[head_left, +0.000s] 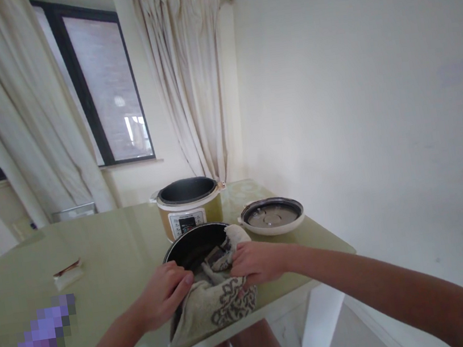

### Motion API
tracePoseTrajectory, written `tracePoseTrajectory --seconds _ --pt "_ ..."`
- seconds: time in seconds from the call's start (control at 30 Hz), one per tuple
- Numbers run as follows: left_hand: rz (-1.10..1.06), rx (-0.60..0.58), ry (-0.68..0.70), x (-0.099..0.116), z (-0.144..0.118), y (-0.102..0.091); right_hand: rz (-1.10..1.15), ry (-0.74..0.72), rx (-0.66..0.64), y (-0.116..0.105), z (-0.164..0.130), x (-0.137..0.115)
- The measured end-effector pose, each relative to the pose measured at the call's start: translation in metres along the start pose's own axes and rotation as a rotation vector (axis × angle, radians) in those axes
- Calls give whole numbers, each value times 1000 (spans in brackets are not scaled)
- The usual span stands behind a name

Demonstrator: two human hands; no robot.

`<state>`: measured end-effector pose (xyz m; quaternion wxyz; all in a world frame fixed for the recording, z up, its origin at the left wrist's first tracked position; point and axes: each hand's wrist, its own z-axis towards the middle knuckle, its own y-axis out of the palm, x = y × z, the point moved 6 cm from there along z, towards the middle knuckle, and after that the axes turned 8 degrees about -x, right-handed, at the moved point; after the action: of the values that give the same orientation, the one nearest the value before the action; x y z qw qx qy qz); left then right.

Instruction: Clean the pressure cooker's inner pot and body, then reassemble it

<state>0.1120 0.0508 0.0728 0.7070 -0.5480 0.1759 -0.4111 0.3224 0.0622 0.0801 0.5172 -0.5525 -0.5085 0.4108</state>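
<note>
A dark inner pot [190, 247] lies tilted near the table's front edge, its opening turned toward the far side. A beige patterned towel [221, 301] is draped over and partly into it. My left hand [164, 293] grips the pot's rim at the left. My right hand [256, 262] presses a fold of the towel against the pot's right side. Behind them stands a gold and white rice cooker [188, 207], open and without its lid.
The cooker's lid [272, 215] lies upside down at the right of the glass-topped table [110, 259]. A small white packet [67, 273] lies at the left. The table's corner and a white wall are close on the right; curtains and a window stand behind.
</note>
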Motion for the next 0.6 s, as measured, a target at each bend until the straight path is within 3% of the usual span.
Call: tracePoseTrajectory --seconds 0.2,0.27,0.37,0.43,0.47,0.53,0.6 --pt "35 -7 57 2 1 2 455 63 115 -5 -16 15" --pt "54 -7 65 3 2 2 584 246 286 -18 -20 35" --pt "127 -7 70 10 3 2 713 517 694 -48 -23 64" --pt "180 5 36 20 4 3 776 561 917 -66 -15 75" --pt "197 16 19 27 4 4 784 562 965 -71 -7 78" --pt "220 39 -7 43 4 8 717 551 863 -75 16 78" --pt "246 46 -15 59 6 15 546 516 517 -63 47 71"
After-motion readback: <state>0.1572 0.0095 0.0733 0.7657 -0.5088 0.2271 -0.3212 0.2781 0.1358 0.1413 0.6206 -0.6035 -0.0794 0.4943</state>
